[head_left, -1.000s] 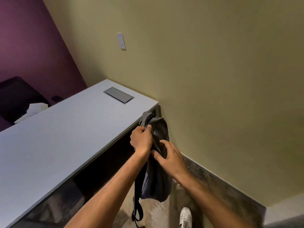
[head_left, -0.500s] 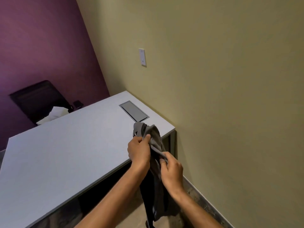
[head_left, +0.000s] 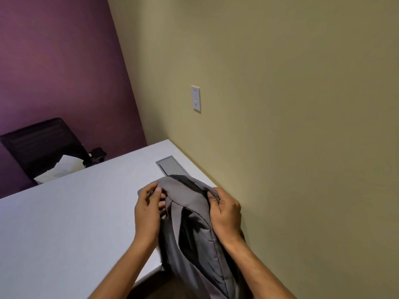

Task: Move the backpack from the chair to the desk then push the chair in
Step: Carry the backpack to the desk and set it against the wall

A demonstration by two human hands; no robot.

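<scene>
Backpack (head_left: 194,229) between both gripping hands (head_left: 187,210), over desk (head_left: 64,223) corner.

Backpack (head_left: 194,223) now higher, top over the desk (head_left: 64,223) corner, hands further apart on its top edge.

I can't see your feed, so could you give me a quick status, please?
Both hands, left and right, gripping grey backpack top. Backpack at desk corner, partly overhanging. Landing spot clear.

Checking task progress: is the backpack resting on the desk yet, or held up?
Held up: both hands, left hand and right hand, grip the backpack top; its body hangs past the desk corner.
</scene>
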